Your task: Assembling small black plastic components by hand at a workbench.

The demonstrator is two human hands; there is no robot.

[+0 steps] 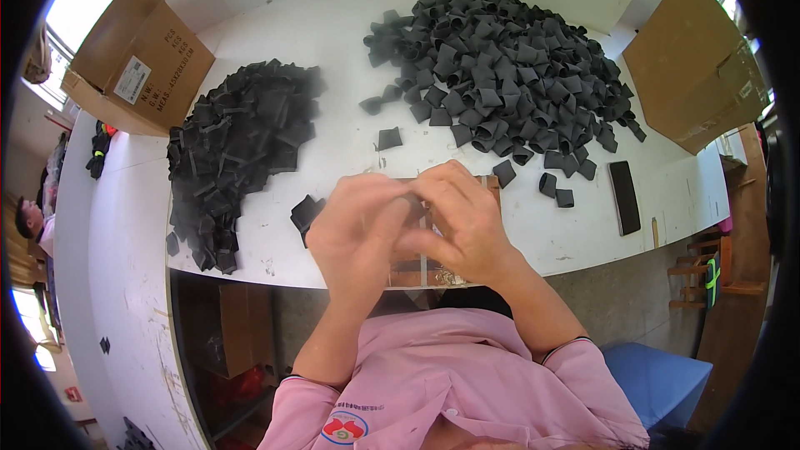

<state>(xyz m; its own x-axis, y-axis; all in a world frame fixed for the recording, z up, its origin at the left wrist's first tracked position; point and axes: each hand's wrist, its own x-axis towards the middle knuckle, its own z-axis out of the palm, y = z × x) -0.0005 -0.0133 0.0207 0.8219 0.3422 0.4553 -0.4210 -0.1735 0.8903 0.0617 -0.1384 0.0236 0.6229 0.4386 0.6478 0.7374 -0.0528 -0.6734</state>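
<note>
My left hand [360, 215] and my right hand [462, 218] meet over the near edge of the table. Between them shows part of a small dark grey fabric loop [414, 210], mostly hidden by the fingers. Both hands are closed around it, the left one slightly blurred. Under the hands lies a brown wooden board [492, 187] with a pale strip across it. Beside my left wrist sits another dark piece [307, 213]. A single grey loop [389, 138] lies beyond the hands.
A large heap of dark grey loops [508, 67] covers the far right, and a heap of darker pieces [242, 142] the left. Cardboard boxes [179, 58] [692, 67] stand at both sides. A black phone [624, 197] lies right. Another person [33, 218] is far left.
</note>
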